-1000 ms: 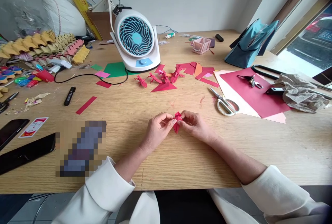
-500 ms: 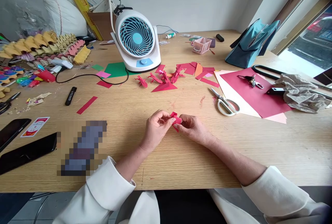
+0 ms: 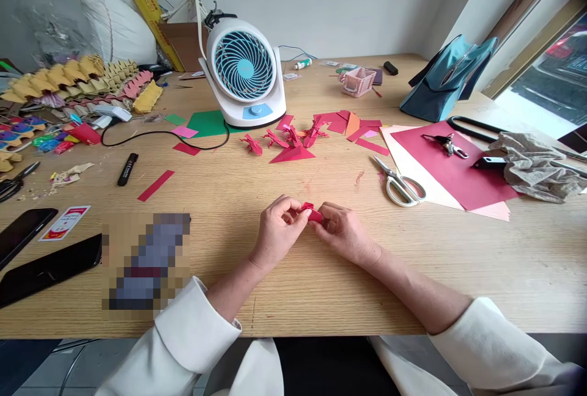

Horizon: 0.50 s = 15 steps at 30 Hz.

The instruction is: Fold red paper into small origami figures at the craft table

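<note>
Between my hands, above the near middle of the wooden table [image 3: 220, 200], is a small folded piece of red paper [image 3: 315, 216]. My left hand [image 3: 280, 228] pinches its left side between thumb and fingers. On the right side, the thumb and fingers of my right hand [image 3: 345, 232] close on the same piece, partly hiding it. Farther back stand several red folded-paper figures [image 3: 291, 136], with a larger red folded triangle [image 3: 293, 154] in front of them. Scissors [image 3: 403, 189] with white handles lie to the right of my hands.
A white fan [image 3: 245, 69] stands at the back, its black cord [image 3: 156, 134] running left. Red paper sheets [image 3: 452, 164] lie at right under keys and crumpled cloth [image 3: 539, 164]. At left are a black marker [image 3: 127, 170], a red strip [image 3: 156, 186] and phones [image 3: 52, 267].
The red paper now shows as a smaller, narrower shape, and its lower tip is no longer visible below my fingers. My right thumb has shifted slightly. The whole view has moved slightly.
</note>
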Tool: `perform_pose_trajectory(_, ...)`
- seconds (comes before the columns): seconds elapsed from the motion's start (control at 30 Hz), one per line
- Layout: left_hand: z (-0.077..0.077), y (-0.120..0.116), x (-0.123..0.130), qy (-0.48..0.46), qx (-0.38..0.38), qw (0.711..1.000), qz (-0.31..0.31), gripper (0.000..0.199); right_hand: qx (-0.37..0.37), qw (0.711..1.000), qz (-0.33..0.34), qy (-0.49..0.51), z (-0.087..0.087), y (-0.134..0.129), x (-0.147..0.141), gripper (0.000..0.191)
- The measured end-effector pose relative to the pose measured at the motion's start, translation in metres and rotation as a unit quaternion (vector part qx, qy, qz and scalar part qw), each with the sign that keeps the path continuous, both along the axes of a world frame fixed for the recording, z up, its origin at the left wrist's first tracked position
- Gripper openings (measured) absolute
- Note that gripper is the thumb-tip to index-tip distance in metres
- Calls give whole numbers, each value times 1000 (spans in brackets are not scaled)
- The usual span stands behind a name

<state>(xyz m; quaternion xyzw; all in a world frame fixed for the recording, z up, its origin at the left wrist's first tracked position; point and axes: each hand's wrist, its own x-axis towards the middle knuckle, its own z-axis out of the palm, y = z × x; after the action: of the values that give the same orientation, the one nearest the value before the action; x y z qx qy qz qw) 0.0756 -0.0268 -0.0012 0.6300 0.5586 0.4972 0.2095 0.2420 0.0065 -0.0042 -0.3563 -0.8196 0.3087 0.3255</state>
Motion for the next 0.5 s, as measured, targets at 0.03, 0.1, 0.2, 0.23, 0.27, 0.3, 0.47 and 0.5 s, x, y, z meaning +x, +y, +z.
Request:
perform_pose_trajectory(0.03,0,1,0,-13,-11,1000,-3,14,-8,1000,0,2,0,0,0,29)
perform_pose_trajectory(0.1,0,2,-2,-38,-32,999,-16,16,-28,1000,-5,13,-1,1,0,34)
perform_pose_trajectory(0.2,0,2,-3,-64,-59,996,-30,18,-57,998,-6,37,-3,2,0,38)
perform_pose_trajectory(0.23,-1,2,-3,-71,-68,995,-28,18,-63,997,-5,41,-3,2,0,38)
perform_pose_trajectory(0.27,-1,2,-3,-80,-79,993,-26,19,-68,997,-5,41,-2,1,0,38)
perform_pose_trajectory(0.3,-1,1,-2,-94,-89,991,-23,20,-70,997,-5,39,-2,1,0,38)
perform_pose_trajectory(0.47,-2,-2,2,-189,-101,977,-6,23,-73,996,-18,37,2,0,-1,38)
perform_pose_trajectory(0.5,-1,-2,3,-188,-98,977,-6,23,-73,996,-21,38,2,-1,-2,38)
